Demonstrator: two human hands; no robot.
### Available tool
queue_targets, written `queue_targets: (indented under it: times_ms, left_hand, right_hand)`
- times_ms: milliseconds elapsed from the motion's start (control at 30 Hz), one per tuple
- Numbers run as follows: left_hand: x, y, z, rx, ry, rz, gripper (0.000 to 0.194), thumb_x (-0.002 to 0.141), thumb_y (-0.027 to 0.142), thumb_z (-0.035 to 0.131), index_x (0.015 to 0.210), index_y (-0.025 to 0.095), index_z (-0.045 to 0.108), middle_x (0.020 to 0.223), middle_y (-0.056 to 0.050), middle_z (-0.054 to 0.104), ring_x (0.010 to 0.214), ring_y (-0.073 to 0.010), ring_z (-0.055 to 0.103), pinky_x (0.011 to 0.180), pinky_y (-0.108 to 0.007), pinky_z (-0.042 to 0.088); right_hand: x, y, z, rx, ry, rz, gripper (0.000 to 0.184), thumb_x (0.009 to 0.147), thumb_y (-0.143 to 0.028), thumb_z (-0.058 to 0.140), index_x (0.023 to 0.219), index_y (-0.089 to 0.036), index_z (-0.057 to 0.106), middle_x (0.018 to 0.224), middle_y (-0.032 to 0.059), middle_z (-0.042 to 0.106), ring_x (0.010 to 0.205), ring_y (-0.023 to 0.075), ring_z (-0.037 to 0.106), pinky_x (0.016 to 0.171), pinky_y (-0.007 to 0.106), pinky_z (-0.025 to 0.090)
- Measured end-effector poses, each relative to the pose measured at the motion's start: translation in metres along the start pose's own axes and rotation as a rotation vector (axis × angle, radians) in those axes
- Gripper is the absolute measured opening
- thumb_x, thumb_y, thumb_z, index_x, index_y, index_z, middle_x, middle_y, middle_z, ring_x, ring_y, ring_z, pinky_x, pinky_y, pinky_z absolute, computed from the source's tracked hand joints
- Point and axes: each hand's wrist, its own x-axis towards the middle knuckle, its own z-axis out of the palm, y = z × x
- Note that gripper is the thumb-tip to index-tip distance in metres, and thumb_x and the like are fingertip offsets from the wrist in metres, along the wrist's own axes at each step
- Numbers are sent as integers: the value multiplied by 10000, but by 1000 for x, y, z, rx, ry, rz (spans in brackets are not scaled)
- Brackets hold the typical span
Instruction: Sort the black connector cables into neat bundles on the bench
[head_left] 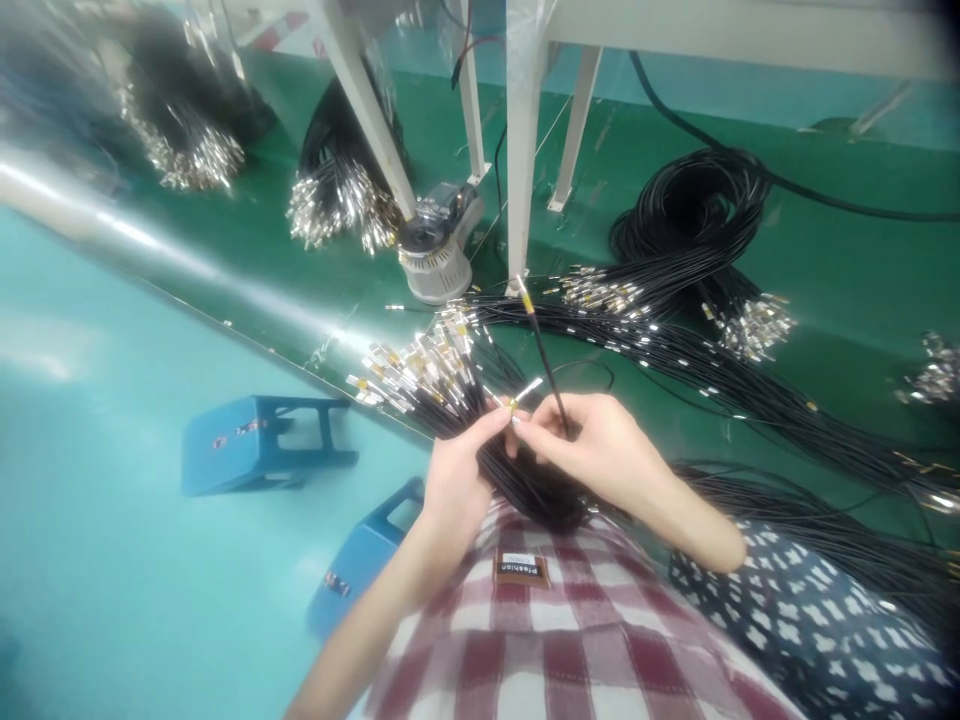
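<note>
A thick bundle of black cables (525, 485) with silver-and-yellow ends (420, 375) lies between my hands, against the checked apron. My left hand (461, 475) is closed beside the bundle, its thumb and fingers pinching a cable end (514, 404) with bright silver tips and a bit of yellow. My right hand (600, 440) is closed too, thumb and forefinger meeting at that same spot. A single black cable (545, 355) with a yellow band stands up out of the right hand's fingers. The fingers hide how the cable end is joined.
Long black cables (697, 355) run across the green surface on the right, near a coiled bundle (690, 215). A round grey-white device (435, 265) stands by white table legs (525, 150). More bundles (341, 205) hang at the back left. Blue stools (225, 445) stand on the floor.
</note>
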Motion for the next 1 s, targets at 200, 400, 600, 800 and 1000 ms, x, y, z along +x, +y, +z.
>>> queue_targets:
  times_ms: [200,400,600,800,1000]
  left_hand:
    - [1,-2,-1,-14,0,1,108,725,188,722,782,120,662,609,5,591,533,-91,543,576,-222,459]
    - [-2,1,1,-33,-94,-81,126,761,236,693,785,129,631,556,22,534,492,-127,558,545,-274,494]
    - [0,0,-3,-32,8,-25,129,720,197,717,810,137,645,715,-24,668,519,-104,551,534,-252,487]
    - [3,-1,-13,-26,50,4,119,725,207,717,783,139,638,727,-30,677,510,-86,511,524,-232,438]
    - [4,0,-9,5,5,3,114,728,203,722,785,130,656,712,-33,666,513,-85,507,549,-239,437]
  right_hand:
    - [2,9,5,530,-221,63,359,791,-477,666,637,-159,600,566,-6,599,516,89,491,528,223,369]
    - [8,10,11,856,-324,293,362,708,-478,751,730,-120,701,564,-6,596,518,68,486,552,215,365]
    - [2,29,9,807,-355,292,325,661,-424,797,622,-143,637,577,-21,583,561,70,471,566,215,339]
    - [-36,74,-28,485,-534,161,314,720,-442,766,694,-150,655,668,18,617,604,106,500,570,239,375]
    - [-45,80,-37,223,-298,-36,341,817,-477,664,974,-182,731,937,64,668,605,102,471,569,258,390]
